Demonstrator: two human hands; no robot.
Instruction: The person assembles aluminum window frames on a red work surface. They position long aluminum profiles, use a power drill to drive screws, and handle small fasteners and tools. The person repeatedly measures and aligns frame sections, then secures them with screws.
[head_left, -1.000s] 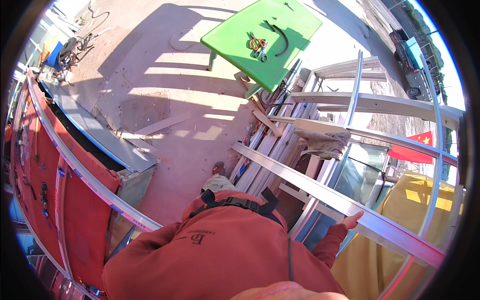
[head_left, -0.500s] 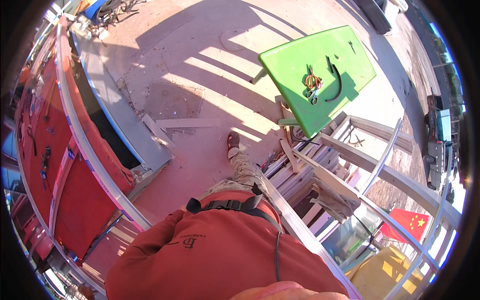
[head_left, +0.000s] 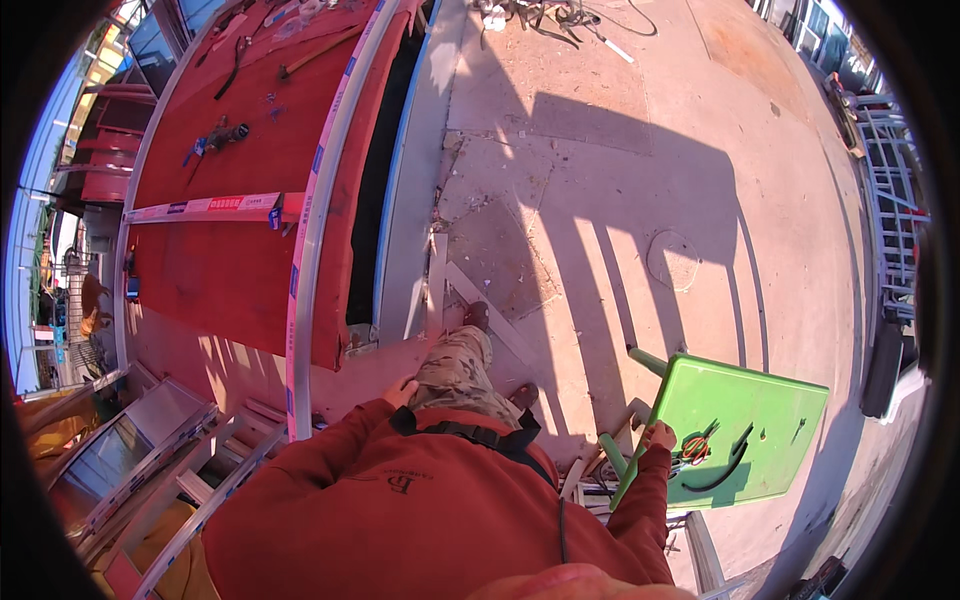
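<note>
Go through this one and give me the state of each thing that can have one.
Table: standing upright
Left hand: fingers loosely bent, nothing visibly held
Right hand: at the table's edge, grip unclear
Red-handled tool: lying on the table, open or shut unclear
Black strip: curved, lying on the table
Hammer: lying down, not held
Buckle: fastened

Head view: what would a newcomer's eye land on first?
Probably the bright green table at lower right, with a curved black strip lying on it and the right hand overlapping its left edge in view. Next, the big red surface at upper left, a long metal bar along its right side. Then the dark shadow across the sunlit floor.
</note>
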